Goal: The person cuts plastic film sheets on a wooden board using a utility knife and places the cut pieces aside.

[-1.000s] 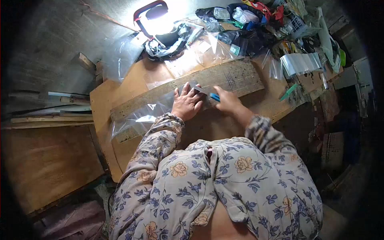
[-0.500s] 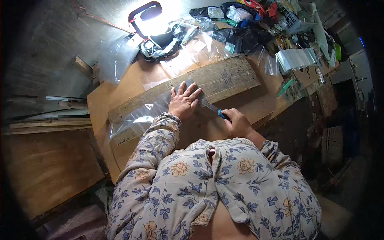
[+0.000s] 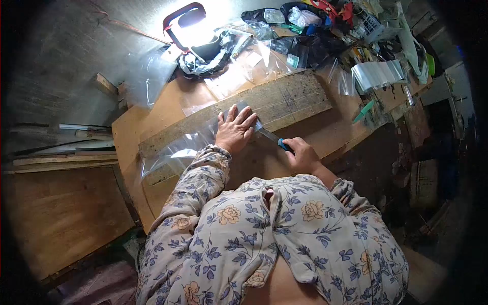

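My left hand (image 3: 235, 131) lies spread over a small dark flat piece (image 3: 243, 108) and the edge of a clear plastic sheet (image 3: 190, 145). Both rest on a long worn wooden board (image 3: 290, 101). In my right hand (image 3: 302, 155) is the blue handle of a knife (image 3: 269, 135), with its blade pointing up and left. The blade's tip meets the right edge of the dark piece, close to my left fingers. Under my left palm, part of the piece and the sheet is hidden.
A bright lamp (image 3: 184, 25) stands at the back. Clear plastic sleeves (image 3: 377, 76) lie at the right, near a green blade-like object (image 3: 363, 111). Black plastic bags (image 3: 317, 48) and a blue basket (image 3: 368, 23) fill the back right.
Since a second ago, my right hand has drawn the knife down and to the right, away from my left fingers. Over the last half second both hands have hardly moved.
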`<state>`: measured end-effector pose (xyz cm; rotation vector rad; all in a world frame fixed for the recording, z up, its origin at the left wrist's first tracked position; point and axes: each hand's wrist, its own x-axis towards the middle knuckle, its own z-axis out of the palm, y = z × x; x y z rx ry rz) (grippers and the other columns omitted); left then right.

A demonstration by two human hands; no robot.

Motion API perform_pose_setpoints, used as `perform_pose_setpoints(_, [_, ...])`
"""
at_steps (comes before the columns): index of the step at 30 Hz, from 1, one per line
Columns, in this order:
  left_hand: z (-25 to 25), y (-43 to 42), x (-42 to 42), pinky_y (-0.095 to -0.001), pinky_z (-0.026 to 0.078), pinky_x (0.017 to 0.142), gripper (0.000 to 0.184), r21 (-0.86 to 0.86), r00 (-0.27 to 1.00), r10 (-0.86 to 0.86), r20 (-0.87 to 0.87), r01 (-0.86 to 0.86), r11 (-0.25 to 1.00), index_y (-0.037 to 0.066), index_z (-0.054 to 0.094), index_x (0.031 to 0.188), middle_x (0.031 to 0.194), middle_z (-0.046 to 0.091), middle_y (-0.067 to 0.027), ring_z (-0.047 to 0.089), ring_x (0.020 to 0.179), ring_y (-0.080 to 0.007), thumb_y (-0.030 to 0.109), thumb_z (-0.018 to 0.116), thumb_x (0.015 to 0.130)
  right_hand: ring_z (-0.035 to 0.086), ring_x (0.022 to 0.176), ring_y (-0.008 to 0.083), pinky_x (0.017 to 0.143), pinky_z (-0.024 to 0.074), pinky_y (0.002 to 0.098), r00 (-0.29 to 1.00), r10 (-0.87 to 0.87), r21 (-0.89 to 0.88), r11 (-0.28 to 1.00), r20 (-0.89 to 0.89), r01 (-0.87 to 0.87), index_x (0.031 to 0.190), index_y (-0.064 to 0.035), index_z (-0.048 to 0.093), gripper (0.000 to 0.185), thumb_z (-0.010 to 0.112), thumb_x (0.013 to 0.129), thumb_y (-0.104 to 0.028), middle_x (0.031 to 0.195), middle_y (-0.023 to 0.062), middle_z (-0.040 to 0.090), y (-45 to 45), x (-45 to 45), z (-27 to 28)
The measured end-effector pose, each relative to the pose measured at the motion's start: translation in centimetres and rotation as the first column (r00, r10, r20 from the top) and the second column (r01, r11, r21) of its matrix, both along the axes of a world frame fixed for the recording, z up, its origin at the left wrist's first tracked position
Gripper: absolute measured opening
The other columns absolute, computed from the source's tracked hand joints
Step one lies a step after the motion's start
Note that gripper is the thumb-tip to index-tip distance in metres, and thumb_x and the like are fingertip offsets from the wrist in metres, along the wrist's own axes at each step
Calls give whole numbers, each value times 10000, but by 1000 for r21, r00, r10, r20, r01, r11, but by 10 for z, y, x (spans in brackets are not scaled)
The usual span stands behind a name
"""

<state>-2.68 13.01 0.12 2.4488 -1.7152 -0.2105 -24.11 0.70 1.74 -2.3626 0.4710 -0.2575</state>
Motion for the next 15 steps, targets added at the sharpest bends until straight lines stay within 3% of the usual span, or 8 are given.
perform_pose_setpoints(7, [-6,1,1,-560,127,1000,490,-31,999,10,31,-9,999,190,352,1317,1399,281,6,193,1305,-284,341,408,854,557,835,341,722,470,413,999,-34,-76,997,12,35,1071,-86,507,314,569,764,-109,945,141,515,7,32,-10])
perform_pose_setpoints(12, [-2,0,1,-554,127,1002,492,1,1000,4,29,-4,1000,192,350,1318,1402,277,7,191,1307,-275,336,413,852,574,789,335,689,485,425,981,-38,-126,992,-188,14,1071,-128,512,335,589,745,-141,924,132,514,3,3,5])
perform_pose_setpoints(15, [-1,0,0,-553,125,1002,483,4,1000,10,16,-11,1000,196,356,1315,1399,281,3,191,1306,-275,326,410,852,578,773,331,668,490,422,994,12,-116,993,-111,-25,1052,-137,517,324,592,737,-145,913,126,516,7,-17,1])
